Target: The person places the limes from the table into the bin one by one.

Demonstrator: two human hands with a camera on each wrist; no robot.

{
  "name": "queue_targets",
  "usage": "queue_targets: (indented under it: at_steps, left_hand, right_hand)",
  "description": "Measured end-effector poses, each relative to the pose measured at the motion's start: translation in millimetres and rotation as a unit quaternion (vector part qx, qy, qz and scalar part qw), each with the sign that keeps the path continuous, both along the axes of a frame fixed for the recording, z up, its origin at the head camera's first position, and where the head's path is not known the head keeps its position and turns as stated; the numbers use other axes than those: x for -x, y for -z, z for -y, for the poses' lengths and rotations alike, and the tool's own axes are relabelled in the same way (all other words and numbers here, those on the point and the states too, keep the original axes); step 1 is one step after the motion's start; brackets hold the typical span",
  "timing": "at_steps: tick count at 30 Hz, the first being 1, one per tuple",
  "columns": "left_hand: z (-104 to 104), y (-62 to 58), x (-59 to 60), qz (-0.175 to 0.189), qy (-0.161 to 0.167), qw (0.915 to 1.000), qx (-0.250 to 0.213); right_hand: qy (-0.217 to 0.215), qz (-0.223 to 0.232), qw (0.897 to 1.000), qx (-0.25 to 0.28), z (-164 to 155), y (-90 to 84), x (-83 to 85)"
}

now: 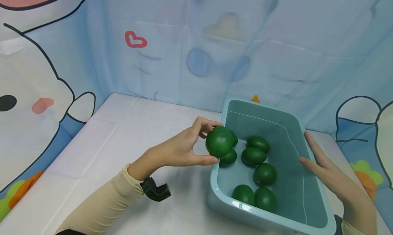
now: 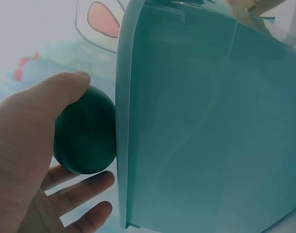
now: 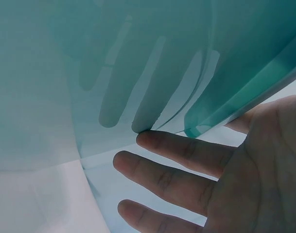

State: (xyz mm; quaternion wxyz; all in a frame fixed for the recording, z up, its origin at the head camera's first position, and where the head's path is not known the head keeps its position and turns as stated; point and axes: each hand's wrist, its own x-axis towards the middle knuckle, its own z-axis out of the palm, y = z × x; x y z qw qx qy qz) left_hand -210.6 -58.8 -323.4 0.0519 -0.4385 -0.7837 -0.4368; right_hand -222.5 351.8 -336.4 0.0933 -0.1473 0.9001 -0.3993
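A white tablecloth [image 1: 116, 139] covers the table, creased in faint fold lines. Behind it hangs a pale blue cartoon backdrop [image 1: 245, 40], also creased (it wraps round both sides like a booth). A red heart outline [image 1: 135, 40] sits upper left, and a white cartoon animal [image 1: 27, 91] with a pink nose fills the left side. The light is even and soft.

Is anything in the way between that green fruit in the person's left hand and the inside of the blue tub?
Nothing visible blocks it. The left hand holds the green fruit right at the tub's left rim, beside its wall. Below lie other green fruits, with bare floor to their right. The right hand rests flat against the tub's far side.
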Motion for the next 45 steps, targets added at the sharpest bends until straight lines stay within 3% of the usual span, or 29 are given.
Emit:
queue_targets:
  at_steps: [18, 27, 36, 45]
  left_hand:
    - [-1.9, 2.1, 0.1, -0.020, 0.003, 0.9998, -0.005]
    - [-4.7, 2.1, 0.1, -0.046, 0.001, 0.9988, -0.013]
    - [-7.2, 2.3, -1.3, -0.044, 0.014, 0.9984, -0.034]
    - [-8.4, 3.9, -0.7, -0.053, 0.006, 0.9978, -0.040]
  right_hand:
    - [0.000, 0.002, 1.000, -0.003, 0.4, -0.4, 0.1]
    - [0.002, 0.003, 1.000, -0.002, 0.3, -0.3, -0.2]
    - [0.001, 0.005, 1.000, -0.005, 1.8, -2.0, -0.9]
    - [-0.001, 0.000, 1.000, -0.004, 2.1, -1.8, -1.2]
